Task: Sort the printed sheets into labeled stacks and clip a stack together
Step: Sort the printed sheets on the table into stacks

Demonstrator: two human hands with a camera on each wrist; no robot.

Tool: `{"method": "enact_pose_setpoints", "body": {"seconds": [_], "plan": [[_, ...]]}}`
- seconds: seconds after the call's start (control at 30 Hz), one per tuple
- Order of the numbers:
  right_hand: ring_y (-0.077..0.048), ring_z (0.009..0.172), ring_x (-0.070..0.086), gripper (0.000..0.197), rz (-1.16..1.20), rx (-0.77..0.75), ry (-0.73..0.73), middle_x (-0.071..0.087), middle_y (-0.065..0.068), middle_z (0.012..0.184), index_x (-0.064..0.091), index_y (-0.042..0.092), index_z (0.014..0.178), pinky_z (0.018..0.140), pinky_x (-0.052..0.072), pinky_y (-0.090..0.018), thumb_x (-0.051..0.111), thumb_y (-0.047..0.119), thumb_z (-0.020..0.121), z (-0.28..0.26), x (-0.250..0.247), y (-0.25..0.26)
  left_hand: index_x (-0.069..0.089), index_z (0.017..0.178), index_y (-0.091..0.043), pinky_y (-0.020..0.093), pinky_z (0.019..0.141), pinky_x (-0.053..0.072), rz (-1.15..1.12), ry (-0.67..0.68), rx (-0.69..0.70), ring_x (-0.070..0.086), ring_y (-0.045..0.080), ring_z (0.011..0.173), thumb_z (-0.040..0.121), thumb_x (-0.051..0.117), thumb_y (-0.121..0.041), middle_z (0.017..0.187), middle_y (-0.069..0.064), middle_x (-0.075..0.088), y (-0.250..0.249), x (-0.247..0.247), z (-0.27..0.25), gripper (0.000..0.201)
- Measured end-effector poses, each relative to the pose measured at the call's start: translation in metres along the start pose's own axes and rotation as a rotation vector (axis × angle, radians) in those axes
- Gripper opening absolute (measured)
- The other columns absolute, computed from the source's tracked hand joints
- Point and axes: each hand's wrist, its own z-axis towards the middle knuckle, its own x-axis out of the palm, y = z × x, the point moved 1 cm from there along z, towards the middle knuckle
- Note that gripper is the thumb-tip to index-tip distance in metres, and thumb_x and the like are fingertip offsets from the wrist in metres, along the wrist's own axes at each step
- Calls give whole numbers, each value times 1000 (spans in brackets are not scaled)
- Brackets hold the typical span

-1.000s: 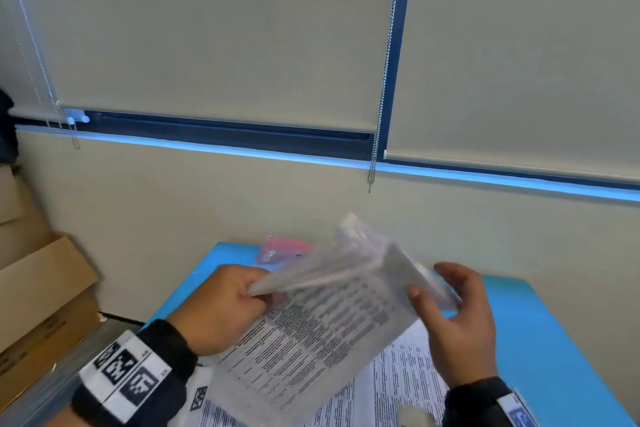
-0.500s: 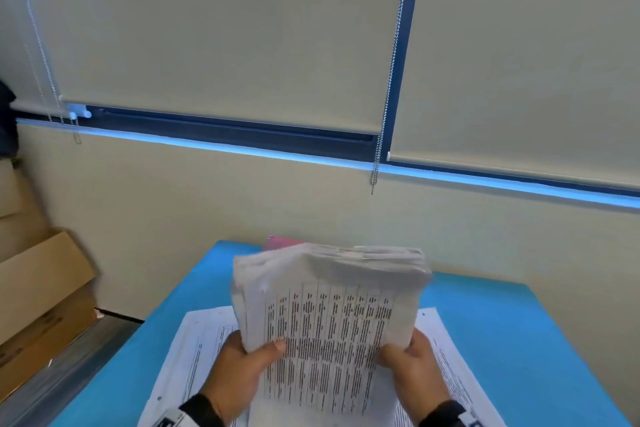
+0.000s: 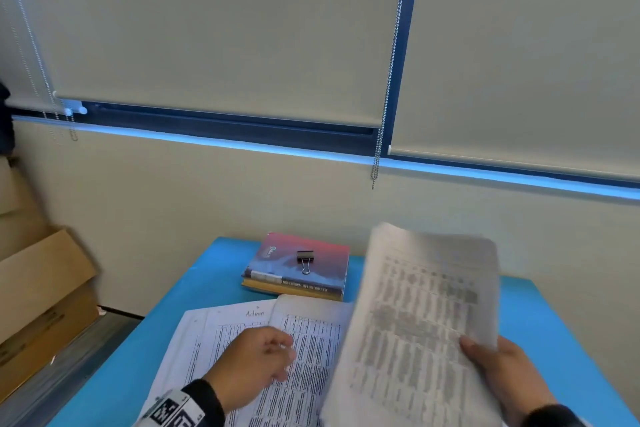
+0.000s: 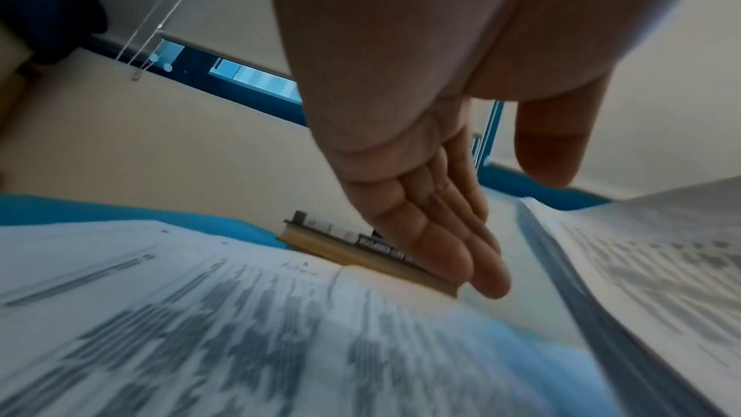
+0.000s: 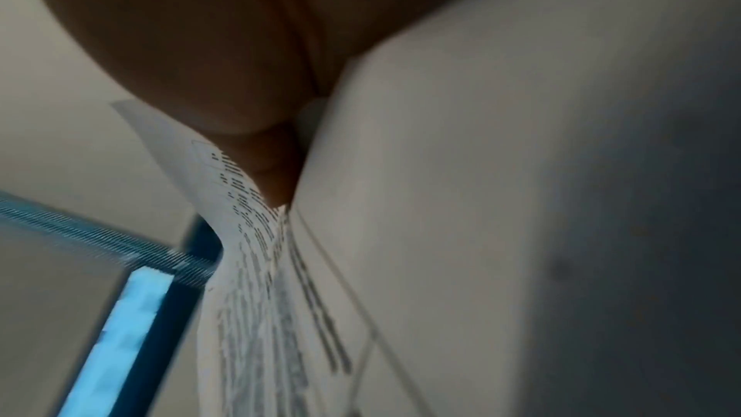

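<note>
A thick bundle of printed sheets (image 3: 426,319) is held raised and tilted over the right side of the worktop (image 3: 194,291), gripped at its lower right corner by the right hand (image 3: 502,374); in the right wrist view the thumb is seen pressed onto the printed face with the sheets pinched beneath it. Half a second ago the same bundle was held upright in front of the person by both hands; it has since been released by the left hand and swung off to the right. The left hand (image 3: 252,367) is now empty, its fingers (image 4: 449,243) extended and relaxed, and is held low over the sheets lying flat on the worktop; whether they are touched cannot be told. On one of those flat sheets (image 3: 221,340) a handwritten label reading "Admin" (image 3: 255,313) is seen near the top edge.

With the bundle moved aside, a binder clip (image 3: 305,260) is uncovered, lying on top of a stack of books (image 3: 298,267) at the far edge of the worktop, beyond the flat sheets. The step in hand is judged to be sorting: sheets are probably about to be dealt from the held bundle onto the labelled pile, and clipping is not yet begun. Cardboard boxes (image 3: 41,288) stand to the left of the worktop.
</note>
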Motion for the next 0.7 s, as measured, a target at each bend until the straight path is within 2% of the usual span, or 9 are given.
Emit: {"method": "enact_pose_setpoints", "body": {"seconds": [0.07, 0.1, 0.13, 0.2, 0.27, 0.33, 0.43, 0.57, 0.7], "plan": [[-24, 74, 65, 5, -70, 75, -93, 73, -8, 72, 71, 1, 85, 72, 48, -37, 71, 6, 83, 13, -29, -20, 69, 99, -20, 21, 65, 50, 150, 59, -34, 70, 9, 71, 83, 74, -27, 84, 2, 74, 16, -2, 5, 19], [-22, 77, 62, 8, -128, 113, -112, 73, -10, 80, 71, 3, 87, 78, 46, -38, 73, 9, 83, 19, -41, -30, 68, 98, -22, 19, 67, 51, 226, 75, -38, 69, 7, 73, 81, 76, -30, 85, 1, 73, 20, -1, 8, 21], [-22, 80, 60, 11, -190, 157, -115, 72, -13, 90, 70, 4, 90, 83, 43, -39, 74, 12, 82, 26, -51, -42, 68, 98, -24, 18, 71, 52, 307, 85, -37, 68, 6, 77, 79, 76, -33, 89, -1, 72, 22, 0, 12, 23], [-23, 81, 59, 15, -238, 243, -92, 71, -15, 100, 71, 1, 91, 83, 39, -37, 75, 12, 82, 32, -60, -59, 65, 102, -28, 19, 85, 52, 449, 96, -23, 64, 4, 90, 80, 74, -35, 101, -7, 68, 15, 6, 22, 25], [-25, 85, 64, 18, -254, 322, -63, 72, -15, 98, 72, -3, 93, 83, 42, -39, 76, 9, 80, 39, -63, -74, 60, 113, -30, 23, 96, 48, 576, 115, 17, 59, 6, 107, 83, 70, -37, 118, -12, 60, 2, 17, 36, 32], [-30, 88, 66, 20, -257, 361, -59, 73, -16, 94, 72, -5, 94, 92, 45, -41, 76, 6, 79, 44, -61, -83, 53, 130, -30, 29, 103, 43, 716, 134, 74, 52, 11, 120, 86, 65, -38, 133, -11, 50, -13, 30, 55, 46], [-31, 89, 65, 20, -300, 367, -73, 72, -19, 98, 71, -7, 93, 94, 44, -42, 76, 6, 79, 48, -55, -84, 43, 141, -29, 39, 111, 36, 938, 173, 183, 42, 18, 131, 87, 61, -30, 146, -7, 41, -33, 52, 86, 57], [-27, 81, 60, 18, -303, 360, -80, 68, -21, 102, 68, -4, 92, 84, 40, -37, 75, 7, 81, 49, -52, -81, 36, 145, -19, 44, 114, 33, 1117, 265, 291, 36, 26, 139, 87, 59, -14, 150, 4, 37, -53, 91, 118, 63], [-29, 86, 67, 26, -278, 361, -81, 72, -19, 95, 71, -8, 99, 90, 45, -41, 76, 8, 79, 51, -54, -87, 14, 154, -17, 43, 114, 34, 1186, 311, 237, 34, 29, 142, 89, 55, -8, 157, 8, 29, -55, 112, 140, 77]]}}
